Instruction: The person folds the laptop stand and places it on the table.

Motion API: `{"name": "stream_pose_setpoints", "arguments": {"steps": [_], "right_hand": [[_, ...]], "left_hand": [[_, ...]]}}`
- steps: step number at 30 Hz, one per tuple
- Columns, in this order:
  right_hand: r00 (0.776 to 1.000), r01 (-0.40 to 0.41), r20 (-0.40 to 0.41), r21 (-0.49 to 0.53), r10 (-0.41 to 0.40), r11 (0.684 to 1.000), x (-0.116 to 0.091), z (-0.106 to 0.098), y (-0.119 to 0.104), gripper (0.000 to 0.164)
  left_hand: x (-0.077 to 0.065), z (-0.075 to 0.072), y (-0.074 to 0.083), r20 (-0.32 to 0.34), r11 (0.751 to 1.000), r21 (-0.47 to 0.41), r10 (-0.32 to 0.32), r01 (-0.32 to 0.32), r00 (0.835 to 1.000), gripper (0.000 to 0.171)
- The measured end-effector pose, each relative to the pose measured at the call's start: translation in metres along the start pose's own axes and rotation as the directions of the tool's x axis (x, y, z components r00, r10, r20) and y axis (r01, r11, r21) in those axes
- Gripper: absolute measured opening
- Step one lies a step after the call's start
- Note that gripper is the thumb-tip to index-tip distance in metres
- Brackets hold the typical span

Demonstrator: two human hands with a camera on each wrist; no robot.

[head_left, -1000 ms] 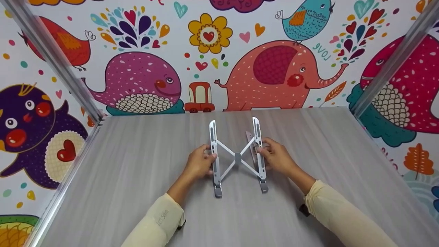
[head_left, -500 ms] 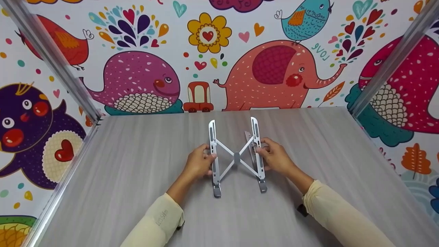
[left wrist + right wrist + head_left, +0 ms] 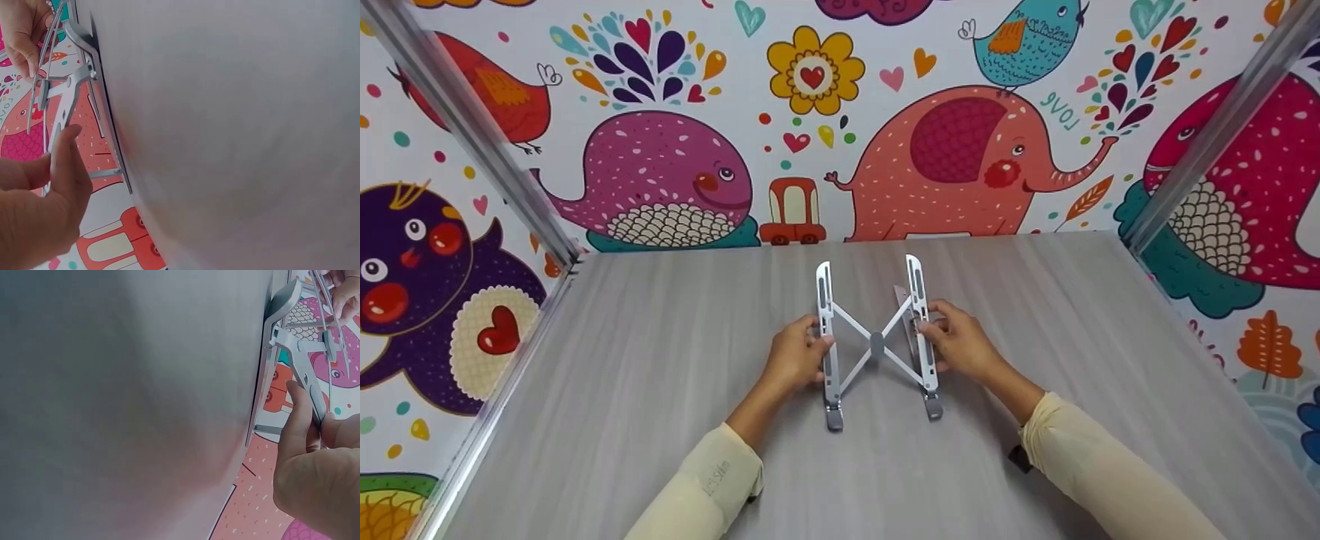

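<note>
Left hand and right hand each pinch one side of the stand; it's on the tabletop; apply even force both sides, lest it skew.

stand: cut by left-wrist view's top edge | sleeve lettering: blurred

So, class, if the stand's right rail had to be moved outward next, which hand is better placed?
The right hand, most likely: it grips the right rail, while the left hand grips the left rail, across the grey hub.
</note>
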State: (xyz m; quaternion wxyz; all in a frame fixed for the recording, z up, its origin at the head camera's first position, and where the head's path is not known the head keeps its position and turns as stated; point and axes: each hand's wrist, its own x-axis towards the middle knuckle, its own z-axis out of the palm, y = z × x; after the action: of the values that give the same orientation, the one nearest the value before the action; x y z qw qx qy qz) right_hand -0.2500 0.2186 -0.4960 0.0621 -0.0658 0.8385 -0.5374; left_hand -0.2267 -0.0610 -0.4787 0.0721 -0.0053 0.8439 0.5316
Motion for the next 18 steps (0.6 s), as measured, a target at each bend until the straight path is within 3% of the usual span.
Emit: {"name": "stream_pose_setpoints", "arguments": {"steps": [18], "right_hand": [[1.0, 0.007, 0.018, -0.003, -0.007, 1.0, -0.0009, 0.0037, -0.0036, 0.026]], "left_hand": [[0.0001, 0.0045, 0.0011, -0.026, 0.997, 0.026, 0.068, -0.067, 0.997, 0.031]]}}
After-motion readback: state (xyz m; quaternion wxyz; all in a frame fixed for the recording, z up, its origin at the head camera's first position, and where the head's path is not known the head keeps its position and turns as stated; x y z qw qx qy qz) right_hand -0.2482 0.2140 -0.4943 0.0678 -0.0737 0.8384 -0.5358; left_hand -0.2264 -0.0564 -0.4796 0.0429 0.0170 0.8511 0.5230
